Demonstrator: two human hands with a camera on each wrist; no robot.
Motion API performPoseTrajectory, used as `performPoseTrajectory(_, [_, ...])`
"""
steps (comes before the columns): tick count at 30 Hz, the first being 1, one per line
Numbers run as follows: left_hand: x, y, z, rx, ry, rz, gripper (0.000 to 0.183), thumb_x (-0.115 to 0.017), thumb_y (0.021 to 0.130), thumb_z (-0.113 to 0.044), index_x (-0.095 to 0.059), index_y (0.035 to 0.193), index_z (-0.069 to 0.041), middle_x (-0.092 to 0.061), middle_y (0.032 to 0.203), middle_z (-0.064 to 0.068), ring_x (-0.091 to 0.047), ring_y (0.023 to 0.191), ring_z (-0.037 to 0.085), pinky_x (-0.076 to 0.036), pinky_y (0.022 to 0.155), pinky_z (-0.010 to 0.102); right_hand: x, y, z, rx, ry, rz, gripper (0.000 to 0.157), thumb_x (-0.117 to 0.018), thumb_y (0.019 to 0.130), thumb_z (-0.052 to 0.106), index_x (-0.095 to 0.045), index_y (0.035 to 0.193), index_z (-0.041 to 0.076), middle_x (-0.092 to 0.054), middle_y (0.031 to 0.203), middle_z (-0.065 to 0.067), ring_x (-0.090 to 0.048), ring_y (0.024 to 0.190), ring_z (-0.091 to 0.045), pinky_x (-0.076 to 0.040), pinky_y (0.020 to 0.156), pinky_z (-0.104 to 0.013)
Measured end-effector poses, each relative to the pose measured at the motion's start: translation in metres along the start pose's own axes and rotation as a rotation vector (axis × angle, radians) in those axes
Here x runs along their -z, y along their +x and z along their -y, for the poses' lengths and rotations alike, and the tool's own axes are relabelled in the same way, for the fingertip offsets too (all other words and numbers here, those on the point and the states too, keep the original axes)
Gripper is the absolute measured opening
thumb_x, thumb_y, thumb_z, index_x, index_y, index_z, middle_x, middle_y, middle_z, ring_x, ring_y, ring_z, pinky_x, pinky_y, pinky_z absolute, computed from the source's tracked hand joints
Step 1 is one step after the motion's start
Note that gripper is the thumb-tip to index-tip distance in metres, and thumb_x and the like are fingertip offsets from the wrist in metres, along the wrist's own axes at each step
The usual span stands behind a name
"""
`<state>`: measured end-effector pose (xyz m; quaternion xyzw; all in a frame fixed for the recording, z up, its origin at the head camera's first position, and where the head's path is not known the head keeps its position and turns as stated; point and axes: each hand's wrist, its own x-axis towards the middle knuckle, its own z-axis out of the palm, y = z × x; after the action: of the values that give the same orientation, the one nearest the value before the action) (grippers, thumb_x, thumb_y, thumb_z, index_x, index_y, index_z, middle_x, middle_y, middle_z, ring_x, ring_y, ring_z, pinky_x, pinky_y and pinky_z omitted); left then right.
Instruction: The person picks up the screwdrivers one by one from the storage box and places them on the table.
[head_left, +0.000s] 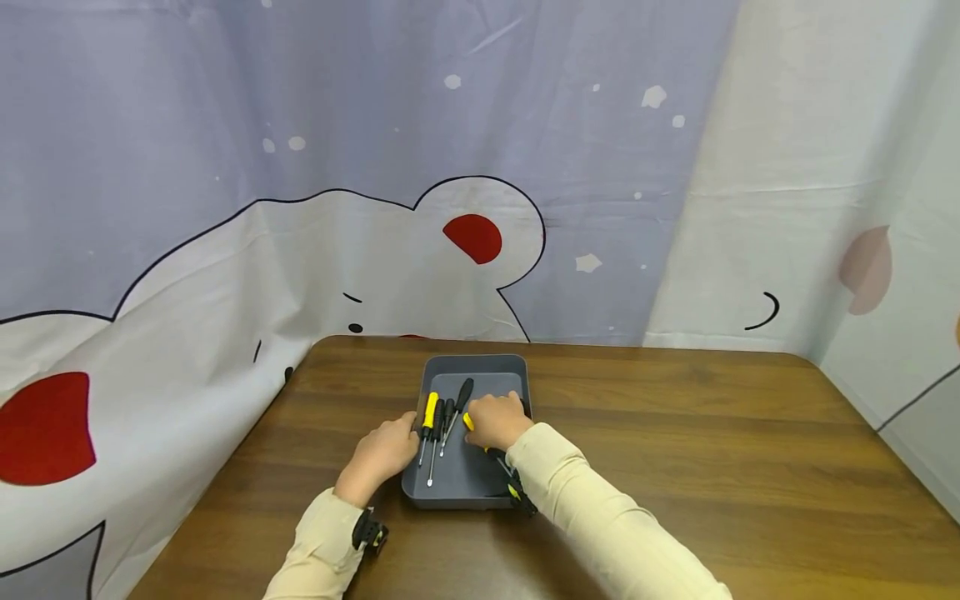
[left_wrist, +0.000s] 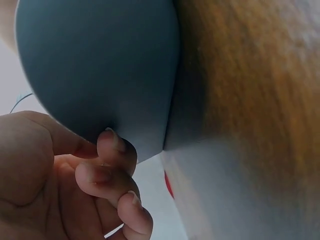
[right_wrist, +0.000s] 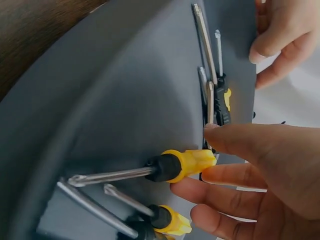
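Note:
My left hand [head_left: 386, 450] grips the left wall of a grey tray [head_left: 476, 364]; its curled fingertips [left_wrist: 117, 145] press the outside of the wall. Inside the tray my right hand [head_left: 497, 421] holds a yellow-and-black screwdriver [right_wrist: 190, 163] by its handle, index and middle fingers against one side and the thumb close along the other. Its metal shaft points towards the near end of the tray. Beside it lies a second yellow-and-black screwdriver [right_wrist: 172, 221], with another metal shaft [right_wrist: 95, 207] alongside. In the head view the right hand covers much of these.
On the tray's left side lie several more screwdrivers, one with a yellow handle [head_left: 430, 410] and one with a long black handle [head_left: 465, 392]. The tray rests on a brown wooden table [head_left: 675, 433], with a patterned cloth [head_left: 585, 167] hanging behind.

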<state>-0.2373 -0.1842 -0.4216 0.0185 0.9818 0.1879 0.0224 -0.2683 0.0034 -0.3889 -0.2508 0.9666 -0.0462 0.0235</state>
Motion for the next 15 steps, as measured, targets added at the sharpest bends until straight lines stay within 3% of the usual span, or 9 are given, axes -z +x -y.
performPoseTrajectory(5, [-0.001,0.001,0.0,0.011,0.008,0.003,0.047,-0.045,0.093,-0.018,-0.05,0.137,-0.002,-0.062,0.123,0.024,-0.063,0.105,0.044,-0.049,0.083,0.058,-0.005,0.001,0.001,0.008,-0.047,-0.025,0.019,-0.074,0.079,0.025,-0.062,0.073,0.012,-0.058,0.067,0.0,-0.05,0.062,-0.017,-0.032,0.064,-0.035])
performPoseTrajectory(15, [0.0,0.001,-0.001,0.019,0.002,0.017,0.048,-0.044,0.093,-0.017,-0.049,0.138,-0.001,-0.062,0.124,0.025,-0.062,0.106,0.044,-0.049,0.083,0.059,-0.014,0.003,0.001,-0.008,-0.065,-0.056,0.014,-0.075,0.078,0.022,-0.067,0.082,0.012,-0.065,0.077,-0.004,-0.06,0.072,-0.019,-0.039,0.073,-0.041])
